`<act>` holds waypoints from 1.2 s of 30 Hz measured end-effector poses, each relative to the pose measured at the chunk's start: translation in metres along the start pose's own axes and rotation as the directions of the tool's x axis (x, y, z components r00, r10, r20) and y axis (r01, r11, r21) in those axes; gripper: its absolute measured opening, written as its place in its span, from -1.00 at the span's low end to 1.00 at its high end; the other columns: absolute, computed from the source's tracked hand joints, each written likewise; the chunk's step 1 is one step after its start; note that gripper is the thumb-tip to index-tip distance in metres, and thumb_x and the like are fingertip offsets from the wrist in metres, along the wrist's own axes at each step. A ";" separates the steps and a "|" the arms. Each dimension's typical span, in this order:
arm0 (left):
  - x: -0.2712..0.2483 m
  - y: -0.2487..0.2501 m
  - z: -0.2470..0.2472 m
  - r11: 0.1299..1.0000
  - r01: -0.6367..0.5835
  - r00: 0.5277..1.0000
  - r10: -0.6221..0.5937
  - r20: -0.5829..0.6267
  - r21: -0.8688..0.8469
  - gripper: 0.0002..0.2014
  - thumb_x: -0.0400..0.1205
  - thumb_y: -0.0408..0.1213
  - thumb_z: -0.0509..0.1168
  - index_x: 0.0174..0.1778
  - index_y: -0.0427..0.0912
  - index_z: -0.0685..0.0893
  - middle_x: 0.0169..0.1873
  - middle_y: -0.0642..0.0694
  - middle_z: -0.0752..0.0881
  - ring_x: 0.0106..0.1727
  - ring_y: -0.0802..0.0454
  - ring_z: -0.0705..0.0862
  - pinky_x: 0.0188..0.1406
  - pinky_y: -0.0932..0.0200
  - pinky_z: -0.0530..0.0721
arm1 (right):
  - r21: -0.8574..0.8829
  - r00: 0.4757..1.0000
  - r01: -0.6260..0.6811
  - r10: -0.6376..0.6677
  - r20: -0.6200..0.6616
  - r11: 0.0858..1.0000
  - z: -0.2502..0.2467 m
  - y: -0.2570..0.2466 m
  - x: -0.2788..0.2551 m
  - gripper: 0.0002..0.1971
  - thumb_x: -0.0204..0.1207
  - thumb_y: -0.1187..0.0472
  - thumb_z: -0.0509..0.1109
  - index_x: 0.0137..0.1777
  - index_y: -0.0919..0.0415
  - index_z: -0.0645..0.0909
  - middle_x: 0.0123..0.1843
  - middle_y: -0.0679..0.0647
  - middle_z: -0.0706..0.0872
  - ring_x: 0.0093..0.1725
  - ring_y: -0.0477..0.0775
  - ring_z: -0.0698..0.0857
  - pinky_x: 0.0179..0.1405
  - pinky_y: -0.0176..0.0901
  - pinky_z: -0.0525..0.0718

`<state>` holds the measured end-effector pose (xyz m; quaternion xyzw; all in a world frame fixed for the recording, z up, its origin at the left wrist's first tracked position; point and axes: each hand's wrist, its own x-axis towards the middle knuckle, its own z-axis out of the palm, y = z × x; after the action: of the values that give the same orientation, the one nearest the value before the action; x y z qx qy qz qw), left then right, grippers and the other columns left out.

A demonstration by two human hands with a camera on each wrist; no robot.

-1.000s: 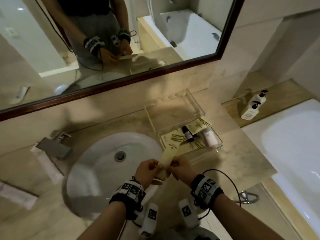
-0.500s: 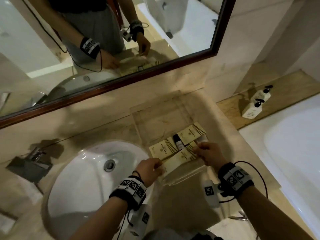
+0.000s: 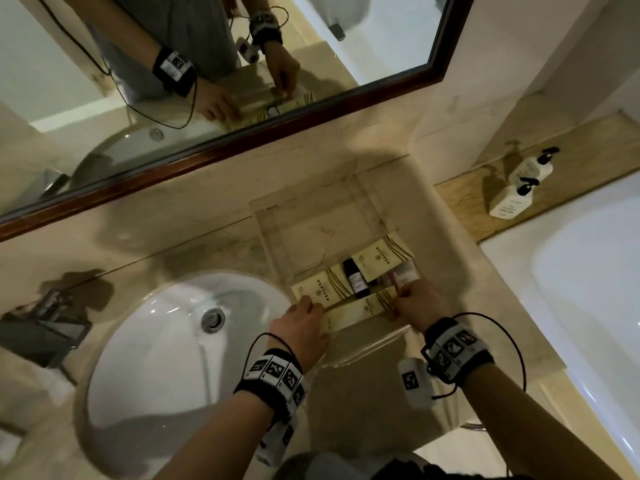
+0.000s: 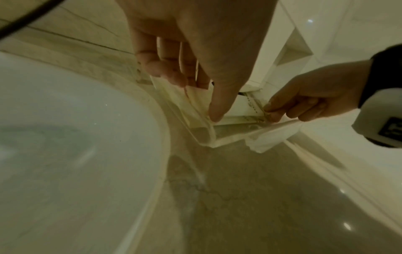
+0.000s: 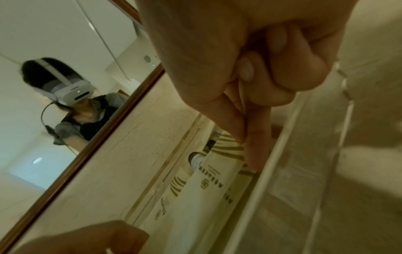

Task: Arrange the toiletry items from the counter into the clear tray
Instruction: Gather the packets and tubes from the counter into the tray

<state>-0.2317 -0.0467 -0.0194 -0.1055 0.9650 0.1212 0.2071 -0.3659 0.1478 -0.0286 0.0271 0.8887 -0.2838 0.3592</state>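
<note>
The clear tray stands on the marble counter right of the sink. In it lie two cream packets with gold stripes, a small dark bottle between them and a pinkish bottle. A long cream packet lies along the tray's near wall. My left hand holds its left end, thumb down on it. My right hand pinches its striped right end between thumb and forefinger.
A white sink with its drain lies left of the tray, and a dark faucet stands at the far left. A framed mirror runs behind. Two pump bottles sit on a wooden ledge beside the white bathtub.
Both hands have carried the long packet from over the sink's edge forward into the tray and lowered it flat along the near wall. The hands have spread to its two ends.
</note>
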 end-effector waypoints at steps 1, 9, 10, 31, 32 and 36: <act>0.000 0.000 0.001 1.000 -0.001 1.000 0.001 -0.016 0.009 -0.56 0.59 0.08 0.23 0.34 -0.01 0.45 0.27 -0.02 0.45 0.18 -0.06 0.60 -0.06 -0.01 0.69 | -0.025 1.000 0.015 -0.015 -0.017 1.000 0.001 -0.002 -0.001 -0.79 0.43 0.23 0.35 -0.34 0.26 0.76 -0.31 0.16 0.80 -0.37 0.06 0.67 -0.42 -0.11 0.63; -0.002 -0.009 0.008 1.000 0.004 0.999 -0.004 -0.042 -0.005 -0.59 0.60 0.03 0.24 0.33 0.00 0.39 0.32 -0.03 0.40 0.14 -0.06 0.64 -0.12 0.03 0.68 | -0.088 0.990 0.060 -0.071 -0.122 0.994 0.010 -0.007 -0.008 -0.80 0.44 0.21 0.31 -0.30 0.28 0.70 -0.31 0.14 0.79 -0.28 0.10 0.75 -0.17 0.02 0.77; -0.002 -0.010 0.009 1.000 0.001 0.999 -0.001 -0.035 -0.010 -0.58 0.61 0.03 0.23 0.34 0.00 0.39 0.33 -0.03 0.40 0.16 -0.06 0.63 -0.09 0.02 0.69 | -0.084 0.989 0.054 -0.065 -0.131 0.995 0.010 -0.009 -0.010 -0.81 0.46 0.19 0.32 -0.28 0.25 0.69 -0.33 0.12 0.79 -0.28 0.08 0.75 -0.16 0.01 0.77; -0.166 -0.177 0.001 0.787 0.392 0.824 -0.530 -0.198 -0.477 -0.77 0.65 0.05 0.15 0.12 0.07 0.54 0.05 0.07 0.64 0.03 -0.02 0.68 0.04 0.05 0.65 | -0.190 0.773 0.624 -0.564 0.291 0.758 0.198 -0.168 -0.112 -0.78 0.51 0.13 0.41 -0.32 0.21 0.63 -0.46 0.02 0.71 -0.43 -0.08 0.69 -0.33 -0.23 0.60; -0.183 -0.194 0.005 0.753 0.423 0.795 -0.575 -0.193 -0.503 -0.78 0.65 0.05 0.15 0.11 0.06 0.54 0.04 0.05 0.65 0.04 -0.02 0.68 0.06 0.04 0.65 | -0.203 0.740 0.660 -0.579 0.341 0.724 0.222 -0.182 -0.122 -0.78 0.51 0.15 0.40 -0.33 0.21 0.62 -0.45 0.02 0.71 -0.42 -0.05 0.69 -0.34 -0.24 0.59; -0.254 -0.259 0.020 0.628 0.546 0.662 -0.729 -0.173 -0.554 -0.79 0.64 0.04 0.17 0.09 0.07 0.56 0.03 0.06 0.66 0.03 -0.04 0.70 0.03 0.08 0.65 | -0.203 0.641 0.745 -0.600 0.479 0.635 0.316 -0.230 -0.160 -0.81 0.50 0.19 0.40 -0.35 0.12 0.58 -0.35 0.06 0.68 -0.30 0.11 0.72 -0.20 -0.08 0.72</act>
<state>0.0676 -0.2477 0.0218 -0.5144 0.8238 0.2378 0.0137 -0.1087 -0.1852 0.0045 -0.4368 0.7847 -0.2194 0.3812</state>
